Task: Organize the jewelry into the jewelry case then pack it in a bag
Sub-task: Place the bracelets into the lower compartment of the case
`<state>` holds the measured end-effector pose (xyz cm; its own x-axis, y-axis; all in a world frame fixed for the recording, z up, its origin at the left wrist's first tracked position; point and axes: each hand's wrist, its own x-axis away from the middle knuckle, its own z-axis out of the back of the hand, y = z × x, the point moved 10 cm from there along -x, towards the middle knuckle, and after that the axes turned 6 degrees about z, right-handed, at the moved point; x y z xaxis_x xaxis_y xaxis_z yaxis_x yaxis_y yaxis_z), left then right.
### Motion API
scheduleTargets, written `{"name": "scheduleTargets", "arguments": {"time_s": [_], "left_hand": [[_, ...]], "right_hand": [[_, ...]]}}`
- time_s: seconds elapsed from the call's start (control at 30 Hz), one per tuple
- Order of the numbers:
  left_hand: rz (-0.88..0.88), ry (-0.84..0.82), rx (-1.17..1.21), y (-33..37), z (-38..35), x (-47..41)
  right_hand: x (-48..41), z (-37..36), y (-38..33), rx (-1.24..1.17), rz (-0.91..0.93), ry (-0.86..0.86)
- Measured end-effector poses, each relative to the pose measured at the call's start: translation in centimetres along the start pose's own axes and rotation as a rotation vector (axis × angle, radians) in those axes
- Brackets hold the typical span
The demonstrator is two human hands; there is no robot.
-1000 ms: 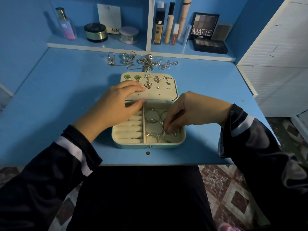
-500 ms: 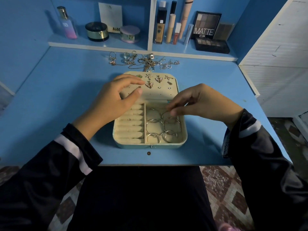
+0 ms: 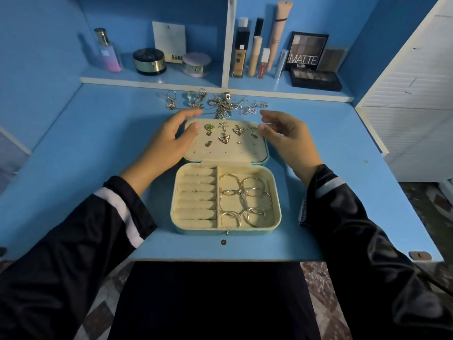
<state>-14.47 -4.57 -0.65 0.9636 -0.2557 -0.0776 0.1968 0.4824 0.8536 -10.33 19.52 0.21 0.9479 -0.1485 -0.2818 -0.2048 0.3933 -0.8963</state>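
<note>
A pale green jewelry case [image 3: 276, 200] lies open on the blue desk. Its lid panel [image 3: 220, 150] carries several pinned earrings. The right compartment holds several hoop earrings [image 3: 244, 200]; the ring rolls [image 3: 195, 197] on the left hold nothing. A pile of loose rings and chains [image 3: 215, 103] lies beyond the lid. My left hand [image 3: 169, 139] hovers at the lid's left edge with fingers relaxed, holding nothing. At the lid's right edge my right hand [image 3: 285, 136] is also empty, its fingers loosely spread toward the pile.
A shelf behind the desk holds a perfume bottle [image 3: 107, 51], round jars [image 3: 149, 61], makeup tubes [image 3: 255, 55] and eyeshadow palettes [image 3: 307, 51]. A white louvered cabinet [image 3: 414, 94] stands at the right. The desk front edge [image 3: 220, 258] is near my lap.
My right hand has lifted out of the hoop compartment and moved forward to the lid's right side. My left hand has also moved forward, from the case's hinge to the lid's left edge.
</note>
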Motion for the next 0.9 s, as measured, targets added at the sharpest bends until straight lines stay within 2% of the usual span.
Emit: {"name": "scheduleTargets", "arguments": {"time_s": [0.4, 0.73, 0.9], "left_hand": [[0.034, -0.051, -0.006, -1.2, -0.1, -1.2], [0.054, 0.007, -0.039, -1.9, 0.2, -1.2], [0.069, 0.014, -0.043, -1.9, 0.1, -1.2]], "right_hand": [[-1.0, -2.2, 1.3, 0.213, -0.006, -0.109], [-0.9, -2.1, 1.7, 0.154, -0.024, -0.163], [-0.9, -2.1, 1.6, 0.022, -0.056, -0.173]]}}
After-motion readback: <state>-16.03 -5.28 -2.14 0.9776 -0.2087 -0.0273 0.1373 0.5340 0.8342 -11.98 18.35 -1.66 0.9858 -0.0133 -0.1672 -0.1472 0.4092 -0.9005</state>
